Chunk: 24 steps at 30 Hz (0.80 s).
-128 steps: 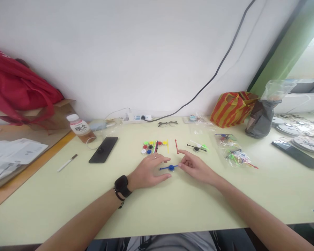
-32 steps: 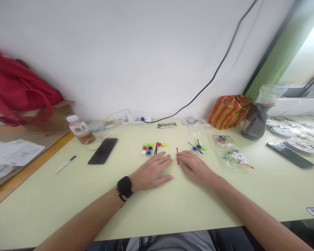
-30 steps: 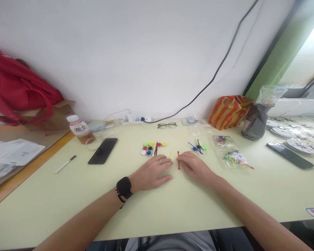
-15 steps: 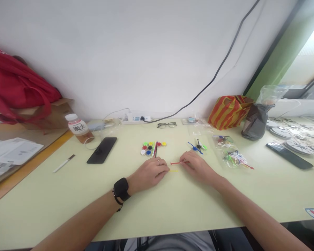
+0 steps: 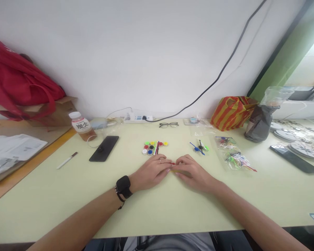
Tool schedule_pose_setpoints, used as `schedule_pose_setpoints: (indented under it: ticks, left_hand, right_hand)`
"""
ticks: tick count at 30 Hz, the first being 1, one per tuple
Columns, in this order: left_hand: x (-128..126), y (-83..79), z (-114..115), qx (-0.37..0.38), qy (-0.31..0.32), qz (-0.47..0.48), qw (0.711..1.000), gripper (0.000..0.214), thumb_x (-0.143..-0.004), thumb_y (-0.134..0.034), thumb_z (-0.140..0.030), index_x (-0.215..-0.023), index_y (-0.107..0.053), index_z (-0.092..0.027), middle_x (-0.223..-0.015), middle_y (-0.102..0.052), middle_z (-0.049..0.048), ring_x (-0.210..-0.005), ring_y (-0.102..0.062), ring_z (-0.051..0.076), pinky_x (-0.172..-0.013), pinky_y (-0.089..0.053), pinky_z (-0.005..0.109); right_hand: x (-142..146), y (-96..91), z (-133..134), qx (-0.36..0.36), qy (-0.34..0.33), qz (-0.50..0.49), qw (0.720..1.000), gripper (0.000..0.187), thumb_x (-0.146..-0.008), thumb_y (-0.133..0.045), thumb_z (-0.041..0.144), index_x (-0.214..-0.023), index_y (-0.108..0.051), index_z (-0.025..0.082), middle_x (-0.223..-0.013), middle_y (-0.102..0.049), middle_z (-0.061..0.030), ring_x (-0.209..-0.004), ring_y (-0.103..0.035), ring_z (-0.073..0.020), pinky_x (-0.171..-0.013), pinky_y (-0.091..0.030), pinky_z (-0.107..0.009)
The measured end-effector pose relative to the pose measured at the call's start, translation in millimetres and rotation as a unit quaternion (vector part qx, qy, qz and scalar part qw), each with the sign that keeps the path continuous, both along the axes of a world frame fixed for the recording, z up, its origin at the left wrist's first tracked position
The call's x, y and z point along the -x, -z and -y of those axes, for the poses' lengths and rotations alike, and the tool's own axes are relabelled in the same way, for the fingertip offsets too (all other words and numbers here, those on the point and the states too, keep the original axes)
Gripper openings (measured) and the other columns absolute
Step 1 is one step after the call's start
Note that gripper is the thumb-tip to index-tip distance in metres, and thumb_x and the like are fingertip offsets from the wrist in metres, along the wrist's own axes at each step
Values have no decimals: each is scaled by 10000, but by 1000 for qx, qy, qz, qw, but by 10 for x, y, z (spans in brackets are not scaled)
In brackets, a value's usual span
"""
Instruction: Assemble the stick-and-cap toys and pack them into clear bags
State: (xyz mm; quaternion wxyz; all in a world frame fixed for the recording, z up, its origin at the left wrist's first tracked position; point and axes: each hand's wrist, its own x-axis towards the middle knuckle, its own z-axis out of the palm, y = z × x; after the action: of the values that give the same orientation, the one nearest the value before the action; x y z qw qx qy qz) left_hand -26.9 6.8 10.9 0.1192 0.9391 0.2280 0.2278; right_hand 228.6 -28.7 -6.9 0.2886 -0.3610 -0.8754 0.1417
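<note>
My two hands meet on the pale green table, fingertips touching. My left hand, with a ring and a black watch on the wrist, is curled in a pinch; a thin yellow plastic stick runs from its fingertips under the other hand. My right hand is also pinched, and the red tip of a thin red stick shows between the fingertips. Just beyond lie a cluster of small coloured round caps with sticks beside them, and a blue and black stick-and-cap set.
Clear bags of coloured parts lie to the right, with a striped bag, a dark phone and clock faces farther off. On the left are a black phone, bottle, pen; at the back, glasses.
The blue piece was set down at the far right. My right hand took the red stick and my left the yellow one; both were turned sideways and brought together.
</note>
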Motion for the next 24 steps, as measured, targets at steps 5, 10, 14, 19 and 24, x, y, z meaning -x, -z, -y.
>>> schedule_pose_setpoints:
  ticks: [5,10,14,19,24]
  left_hand:
    - [-11,-14,14,-6,-33,-3,999,257,-1053,-493,-226,-1202,-702,-245,-1188,-728,72,-1175,-572,278,-1037,-487,473]
    - [3,-28,25,-6,-25,-38,999,343,-1059,-465,-214,-1340,-649,-282,-1356,-640,69,-1238,-497,294,-1092,-429,504]
    - [3,21,-8,-33,-52,-9,998,249,-1046,-507,-221,-1151,-731,-251,-1110,-667,84,-1106,-524,278,-1015,-454,470]
    - [10,81,-46,-48,-63,-28,996,235,-1050,-504,-212,-1005,-734,-221,-864,-662,61,-902,-554,243,-821,-457,390]
    - [14,94,-23,-61,-78,-23,995,245,-1083,-455,-231,-1054,-699,-224,-864,-702,40,-831,-625,210,-794,-443,352]
  right_hand:
    - [20,-47,34,21,-5,-7,1000,136,-965,-668,205,-1042,-768,257,-1089,-688,-88,-1062,-608,-263,-945,-538,-438]
    - [42,-42,41,45,-27,-12,999,165,-993,-619,180,-1004,-767,254,-1034,-711,-77,-1014,-616,-248,-895,-536,-411]
    - [-10,-141,62,136,-39,-62,988,133,-1009,-601,236,-962,-725,236,-979,-715,-62,-965,-633,-231,-865,-539,-387]
    - [-125,-337,62,299,-56,-204,931,224,-1003,-635,429,-963,-652,209,-839,-657,-28,-748,-600,-172,-741,-545,-334]
    - [-153,-284,-16,288,28,-296,910,166,-1006,-604,386,-949,-581,232,-812,-560,2,-699,-549,-148,-659,-495,-303]
